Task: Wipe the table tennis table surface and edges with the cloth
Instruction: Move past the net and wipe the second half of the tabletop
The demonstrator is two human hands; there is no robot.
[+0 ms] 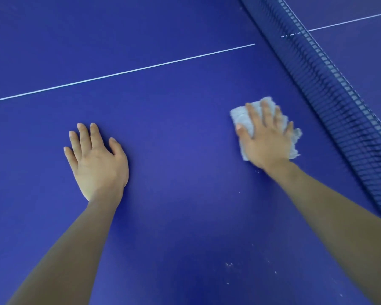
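Pressing the pale cloth [240,117] onto the blue table [174,128] under a flat, spread right hand [265,139], no clenching; net [339,106] near the pinky side. Resting the left hand [97,161] flat too, relaxed, well apart.

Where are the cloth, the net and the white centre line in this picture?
cloth [240,115], head view, bare upper left corner
net [334,106], head view, middle of the mesh
white centre line [119,74], head view, midway along it

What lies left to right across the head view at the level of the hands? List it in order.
left hand → right hand, flat on the cloth → net
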